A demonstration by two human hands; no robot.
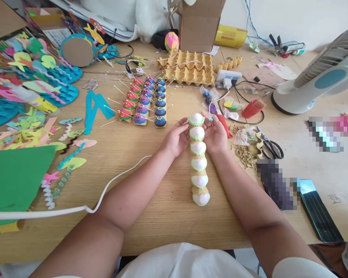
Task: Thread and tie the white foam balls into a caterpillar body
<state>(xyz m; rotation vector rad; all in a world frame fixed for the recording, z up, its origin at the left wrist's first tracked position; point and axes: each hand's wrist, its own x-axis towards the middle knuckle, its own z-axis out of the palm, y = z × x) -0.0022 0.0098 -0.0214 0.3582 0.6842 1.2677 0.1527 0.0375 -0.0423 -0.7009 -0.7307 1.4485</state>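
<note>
Strip [198, 165]: white-domed, green-edged; positioned lengthwise over the table [162, 227].
Left hand [178, 137]: half curled beside strip's far end; grip cannot be told.
Right hand [216, 134]: likewise, opposite side.
Painted rows [145, 100]: placed beyond, leftward.
Scissors [272, 148]: laid rightward.

Elbows [116, 224] bent, a person across from us extends both bare forearms [140, 181], left hand [175, 139] and right hand [216, 137] close together, fingers [219, 124] curled inward.
</note>
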